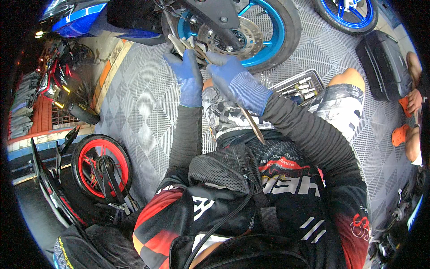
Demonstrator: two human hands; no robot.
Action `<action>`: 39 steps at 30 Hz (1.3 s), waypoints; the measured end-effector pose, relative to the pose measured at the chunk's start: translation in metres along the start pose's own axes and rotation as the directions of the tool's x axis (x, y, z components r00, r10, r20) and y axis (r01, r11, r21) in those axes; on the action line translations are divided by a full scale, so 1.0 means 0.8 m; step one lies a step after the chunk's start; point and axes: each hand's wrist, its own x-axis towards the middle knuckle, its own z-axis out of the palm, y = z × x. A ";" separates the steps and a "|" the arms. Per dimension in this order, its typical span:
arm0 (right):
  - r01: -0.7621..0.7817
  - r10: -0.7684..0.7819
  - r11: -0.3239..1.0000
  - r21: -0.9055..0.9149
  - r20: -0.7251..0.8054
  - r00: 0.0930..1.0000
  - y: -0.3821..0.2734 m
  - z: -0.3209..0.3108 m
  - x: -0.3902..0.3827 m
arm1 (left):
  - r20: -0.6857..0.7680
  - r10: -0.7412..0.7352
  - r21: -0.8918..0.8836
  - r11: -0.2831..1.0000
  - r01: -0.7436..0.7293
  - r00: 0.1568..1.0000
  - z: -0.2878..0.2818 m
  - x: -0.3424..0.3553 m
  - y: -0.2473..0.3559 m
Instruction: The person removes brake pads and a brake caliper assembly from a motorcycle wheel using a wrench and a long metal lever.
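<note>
My left hand (184,78), in a blue glove, is closed at the lower left edge of a motorcycle wheel (276,33) with a turquoise rim. Light grey metal-looking pieces (178,44) show at its fingertips; their kind is unclear. Beside it, my right hand (235,78), also gloved, is closed around a long, thin, flat bar (253,123). One end of the bar points back toward my body; its other end seems to meet the pieces at my left hand. Behind my fingers are the brake disc (255,40) and the dark fork leg (224,38).
A metal tray (320,78) of sockets lies by my right knee. A black case (384,65) stands farther right, near another person's orange shoes (400,135). A red-rimmed wheel (102,168) is at left, a blue-rimmed wheel (347,13) at far right. Grey tiles (139,89) cover the floor.
</note>
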 end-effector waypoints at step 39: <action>0.284 -0.247 0.951 0.120 -0.255 0.935 0.030 0.031 -0.006 | -0.004 -0.053 0.014 0.998 0.053 0.999 0.011 -0.007 0.006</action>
